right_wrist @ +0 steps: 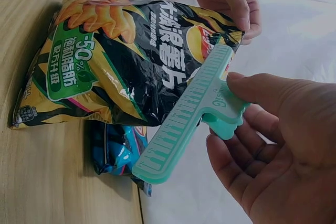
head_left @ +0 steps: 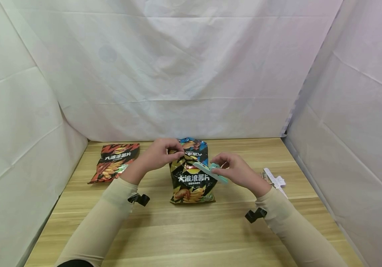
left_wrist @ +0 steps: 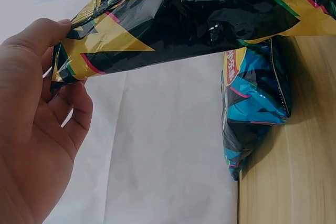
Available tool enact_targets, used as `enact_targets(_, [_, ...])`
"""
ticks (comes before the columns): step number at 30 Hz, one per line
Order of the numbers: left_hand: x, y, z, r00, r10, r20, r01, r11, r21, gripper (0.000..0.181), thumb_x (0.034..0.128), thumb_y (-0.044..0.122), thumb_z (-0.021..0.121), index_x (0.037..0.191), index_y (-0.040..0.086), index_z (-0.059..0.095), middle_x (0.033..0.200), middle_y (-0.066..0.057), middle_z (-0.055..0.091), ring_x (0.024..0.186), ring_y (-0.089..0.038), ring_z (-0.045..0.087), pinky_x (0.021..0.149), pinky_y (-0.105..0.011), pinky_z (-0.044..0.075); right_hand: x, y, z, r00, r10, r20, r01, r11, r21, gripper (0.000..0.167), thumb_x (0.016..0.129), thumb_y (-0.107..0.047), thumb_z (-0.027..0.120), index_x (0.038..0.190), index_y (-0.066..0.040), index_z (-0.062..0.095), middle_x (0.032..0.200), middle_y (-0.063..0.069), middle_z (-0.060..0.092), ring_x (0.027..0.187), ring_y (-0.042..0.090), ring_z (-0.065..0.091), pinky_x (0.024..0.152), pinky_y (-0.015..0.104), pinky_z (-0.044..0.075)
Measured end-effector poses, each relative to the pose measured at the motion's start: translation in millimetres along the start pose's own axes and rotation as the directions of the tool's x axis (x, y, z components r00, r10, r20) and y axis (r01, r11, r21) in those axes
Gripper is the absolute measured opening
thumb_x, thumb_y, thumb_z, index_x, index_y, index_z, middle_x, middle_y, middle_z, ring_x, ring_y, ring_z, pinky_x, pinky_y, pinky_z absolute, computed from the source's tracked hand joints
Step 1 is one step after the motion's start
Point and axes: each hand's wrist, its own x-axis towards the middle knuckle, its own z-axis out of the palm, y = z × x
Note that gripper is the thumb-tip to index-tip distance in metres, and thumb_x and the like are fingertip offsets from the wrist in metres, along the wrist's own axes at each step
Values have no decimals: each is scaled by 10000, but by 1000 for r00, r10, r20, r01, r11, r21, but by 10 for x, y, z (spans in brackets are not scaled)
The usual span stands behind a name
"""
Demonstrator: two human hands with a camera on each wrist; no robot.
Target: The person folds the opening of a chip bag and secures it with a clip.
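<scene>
A black and gold bag of potato chips (head_left: pixel 191 181) stands upright near the middle of the table. My left hand (head_left: pixel 160 155) pinches its top left corner between thumb and fingers, as the left wrist view (left_wrist: pixel 47 114) also shows. With thumb and fingers my right hand (head_left: pixel 235 170) grips the handle of a mint green bag clip (right_wrist: pixel 184 119), printed with piano keys. The clip's long bar slants across the bag's upper right part. Whether its jaws close round the folded top cannot be made out. Behind stands a blue and black chip bag (head_left: pixel 195 146), partly hidden.
To the left, a red and black chip bag (head_left: pixel 117 159) lies on the wooden table (head_left: pixel 184 230). White clips (head_left: pixel 277 181) rest on the right, partly covered by my right forearm. White cloth walls (head_left: pixel 184 74) enclose the back and sides.
</scene>
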Motion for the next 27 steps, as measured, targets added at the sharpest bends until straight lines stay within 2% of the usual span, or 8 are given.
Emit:
enact_targets(4, [4, -6, 3, 1000, 6, -5, -6, 1000, 9, 62, 1080, 156, 762, 1086, 197, 809, 1007, 82, 748, 833, -147, 657, 719, -388, 520, -18, 2, 0, 999, 45, -3, -44, 999, 14, 245, 1042, -198, 815, 1246, -64, 793, 1085, 36, 744, 934, 213, 672, 812, 375, 576])
enact_targets(8, [6, 6, 2, 1000, -1, -8, 1, 1000, 12, 65, 1080, 152, 761, 1085, 196, 809, 1012, 82, 747, 843, -146, 664, 730, -393, 526, -29, 13, 7, 998, 58, -14, -58, 998, 4, 200, 1042, -215, 816, 1197, -88, 808, 1067, 18, 742, 934, 200, 686, 813, 381, 583])
enact_targets(14, [7, 18, -1, 1000, 1, -10, -1, 1000, 16, 67, 1078, 147, 762, 1079, 196, 808, 1008, 81, 747, 837, -149, 657, 735, -396, 526, -40, 32, 17, 999, 40, -34, -41, 999, -8, 116, 1027, -196, 835, 1135, -154, 832, 1050, -26, 746, 957, 181, 716, 845, 404, 606])
enact_targets(27, [20, 31, 8, 999, 38, -5, -38, 999, 26, 70, 1084, 146, 754, 1067, 193, 803, 978, 99, 739, 779, -151, 616, 700, -386, 500, -12, -33, 21, 997, -11, -71, 11, 1000, -10, 64, 1013, -215, 852, 1071, -189, 848, 977, -44, 752, 933, 169, 724, 830, 413, 606])
